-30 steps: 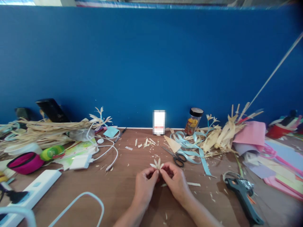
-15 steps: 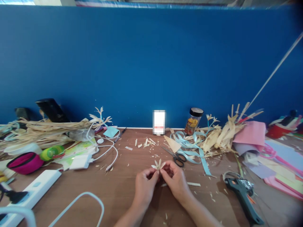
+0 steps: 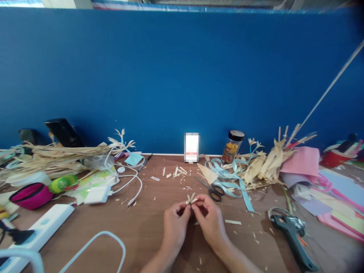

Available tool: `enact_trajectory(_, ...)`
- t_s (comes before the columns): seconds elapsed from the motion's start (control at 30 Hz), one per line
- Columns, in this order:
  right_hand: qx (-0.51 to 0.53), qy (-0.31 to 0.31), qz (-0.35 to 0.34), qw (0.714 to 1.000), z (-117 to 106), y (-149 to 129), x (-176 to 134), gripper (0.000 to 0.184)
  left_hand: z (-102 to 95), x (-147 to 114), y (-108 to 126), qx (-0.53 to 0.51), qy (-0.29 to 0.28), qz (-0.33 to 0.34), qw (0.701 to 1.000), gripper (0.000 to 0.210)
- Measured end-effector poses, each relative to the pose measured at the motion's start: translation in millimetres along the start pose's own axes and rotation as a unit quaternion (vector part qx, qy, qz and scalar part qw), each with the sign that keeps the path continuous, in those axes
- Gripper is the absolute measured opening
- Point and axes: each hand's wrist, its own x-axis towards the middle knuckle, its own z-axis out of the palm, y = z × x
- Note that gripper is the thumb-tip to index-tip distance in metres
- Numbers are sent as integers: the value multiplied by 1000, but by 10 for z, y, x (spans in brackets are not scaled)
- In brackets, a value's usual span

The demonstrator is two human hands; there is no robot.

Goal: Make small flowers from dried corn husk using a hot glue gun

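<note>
Between my fingertips is a small pale flower [image 3: 191, 199] with narrow petals that look like dried corn husk. My left hand [image 3: 175, 223] pinches it from the left, thumb against the bent fingers. From the other side my right hand [image 3: 209, 218] pinches the same flower; its base is hidden by both thumbs. Just beyond my right hand lie black-handled scissors [image 3: 216, 192], flat on the brown table [image 3: 136, 231]. Short cut husk strips [image 3: 179, 171] are scattered farther back.
A glue gun [image 3: 292, 237] lies at right, near coloured paper [image 3: 301, 163]. Light blue ribbon [image 3: 243, 189] and a lidded jar [image 3: 233, 146] stand behind the scissors. At left are a power strip [image 3: 42, 231], white cables and husk bundles [image 3: 62, 155]. A blue partition [image 3: 170, 76] closes the back.
The flower is tilted a little and its petals show narrower between my fingertips. Both hands stay in nearly the same place, and the whole view has shifted very slightly.
</note>
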Motion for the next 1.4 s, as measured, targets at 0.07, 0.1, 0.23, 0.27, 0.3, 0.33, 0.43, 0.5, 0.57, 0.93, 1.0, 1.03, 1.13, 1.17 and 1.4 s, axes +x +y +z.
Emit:
enact_trajectory(0.07, -5, -1, -4, 1000, 5, 12, -3, 9, -5, 4, -20, -6, -5, 3, 1000, 22)
enact_trajectory(0.1, -5, -4, -6, 1000, 7, 19, -5, 9, -8, 6, -28, -11, -9, 1, 1000, 22)
enact_trajectory(0.23, -10, -4, -13, 1000, 18, 43, -11, 10, -20, 9, -53, -41, -19, -24, 999, 22)
enact_trajectory(0.27, -14, -2, -14, 1000, 19, 46, -11, 10, -21, 9, -57, -49, -20, -29, 998, 22)
enact_trajectory(0.3, -18, 1, -16, 1000, 20, 50, -11, 11, -21, 8, -58, -57, -22, -34, 998, 22)
enact_trajectory(0.33, -20, 3, -16, 1000, 20, 53, -10, 11, -21, 8, -58, -63, -24, -37, 997, 22)
enact_trajectory(0.43, -1, -2, -7, 1000, 12, 64, 2, 12, -15, 6, -48, -73, -31, -48, 996, 24)
enact_trajectory(0.5, 34, -13, 8, 999, 2, 75, 17, 14, -11, 7, -38, -64, -29, -51, 996, 24)
enact_trajectory(0.57, 68, -21, 23, 997, -8, 87, 35, 17, -9, 10, -33, -49, -27, -49, 997, 25)
enact_trajectory(0.93, 52, -16, 21, 998, -19, 144, 52, 17, -5, 19, -67, -81, -33, -60, 994, 28)
enact_trajectory(1.0, 48, -11, 18, 999, -19, 154, 54, 17, 0, 14, -44, -86, -39, -61, 994, 29)
enact_trajectory(1.03, 46, -7, 17, 999, -19, 158, 56, 17, 3, 13, -31, -86, -42, -62, 993, 29)
enact_trajectory(1.13, 41, -2, 18, 999, -22, 164, 66, 18, 10, 15, -13, -77, -44, -68, 994, 29)
enact_trajectory(1.17, 40, -4, 19, 999, -24, 165, 68, 19, 10, 18, -17, -72, -43, -69, 994, 28)
enact_trajectory(1.4, 44, -14, 21, 999, -23, 164, 66, 18, -16, 31, -110, -45, -20, -60, 997, 28)
